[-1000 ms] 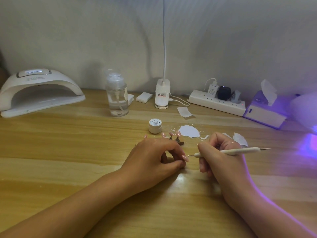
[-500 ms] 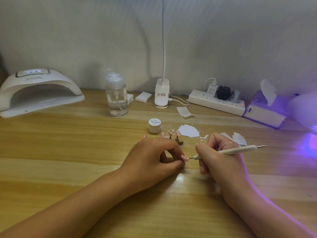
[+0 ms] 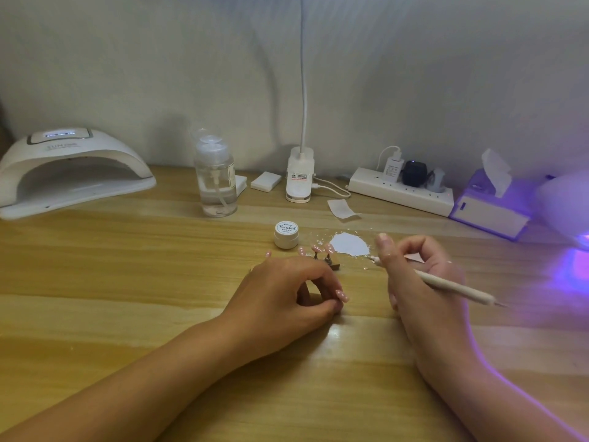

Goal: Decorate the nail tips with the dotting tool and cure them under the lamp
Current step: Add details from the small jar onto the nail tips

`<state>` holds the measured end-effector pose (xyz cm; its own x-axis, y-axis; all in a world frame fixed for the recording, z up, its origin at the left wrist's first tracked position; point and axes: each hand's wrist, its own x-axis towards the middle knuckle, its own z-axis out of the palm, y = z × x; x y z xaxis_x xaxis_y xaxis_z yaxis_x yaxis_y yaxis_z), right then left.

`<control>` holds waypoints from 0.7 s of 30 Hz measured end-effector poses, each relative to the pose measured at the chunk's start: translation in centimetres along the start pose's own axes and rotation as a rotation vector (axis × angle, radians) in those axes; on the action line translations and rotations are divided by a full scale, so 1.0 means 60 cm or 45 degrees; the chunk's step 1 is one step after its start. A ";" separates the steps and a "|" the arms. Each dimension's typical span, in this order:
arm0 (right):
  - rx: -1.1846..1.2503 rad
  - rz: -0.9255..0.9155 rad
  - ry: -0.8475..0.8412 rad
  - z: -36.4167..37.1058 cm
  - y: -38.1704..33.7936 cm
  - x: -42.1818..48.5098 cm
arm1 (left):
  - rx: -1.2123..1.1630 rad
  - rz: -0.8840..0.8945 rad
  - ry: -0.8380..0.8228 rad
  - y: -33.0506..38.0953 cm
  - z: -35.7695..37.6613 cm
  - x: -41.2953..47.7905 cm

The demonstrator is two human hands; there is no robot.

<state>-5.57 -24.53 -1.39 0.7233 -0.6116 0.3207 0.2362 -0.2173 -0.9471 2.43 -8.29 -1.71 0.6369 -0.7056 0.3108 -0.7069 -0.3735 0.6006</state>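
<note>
L hand (image 3: 287, 291) low on bench (image 3: 95, 282), centre of view, wrist down on the wood. Fingers curled in, thumb + forefinger pinching a pink nail tip (image 3: 342, 295), poking out on the R side of the fist. Faint pale marks on it, too small to read. Whatever carries it hidden by the fingers.

R hand (image 3: 424, 282) just R of that, apart from L hand, not touching. Fingers curled round dotting tool (image 3: 455, 288), pen-style grip, one finger lifted straighter above the shaft. Front end of tool aimed fwd-left, close by edge of white gel patch (image 3: 349, 245) smeared on the bench. Contact w/ patch: cannot tell. Rear metal point sticking out to the R past the hand.

More pink tips on stands (image 3: 322, 250) btwn L hand and the patch, upright. Small white gel pot (image 3: 286, 234) just behind them, lid on, script label.

Back L: white cure lamp (image 3: 70, 173), arch opening facing fwd, display lit. Clear pump bottle (image 3: 216, 183) R of it, liquid inside. Clip lamp (image 3: 299, 180) back centre, neck running up out of view. White pads (image 3: 266, 181) btwn bottle and clip lamp. Paper scrap (image 3: 342, 208) in front of power strip (image 3: 401, 193), plugs in. Tissue box (image 3: 490, 208) far R, tissue up. Purple glow on bench at R edge, source only partly in view
</note>
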 end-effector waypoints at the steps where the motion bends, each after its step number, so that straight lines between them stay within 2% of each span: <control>1: -0.043 -0.026 0.000 -0.001 0.000 0.003 | 0.002 0.004 0.005 -0.001 0.001 -0.001; 3: -0.095 -0.026 -0.011 -0.003 0.003 0.012 | -0.008 0.011 0.019 -0.003 0.002 -0.001; 8: -0.203 0.144 -0.048 -0.011 0.019 0.031 | -0.120 0.072 0.057 -0.003 0.004 0.000; 12: -0.356 0.148 -0.115 -0.012 0.024 0.031 | -0.089 0.160 0.151 0.003 0.004 -0.002; 21: -0.396 0.147 -0.158 -0.015 0.029 0.043 | -0.021 0.221 0.204 0.002 0.007 -0.003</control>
<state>-3.84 -27.16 -2.22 0.8116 -0.5526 0.1899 -0.0467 -0.3853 -0.9216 2.13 -8.44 -1.99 0.5478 -0.6534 0.5226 -0.8058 -0.2440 0.5396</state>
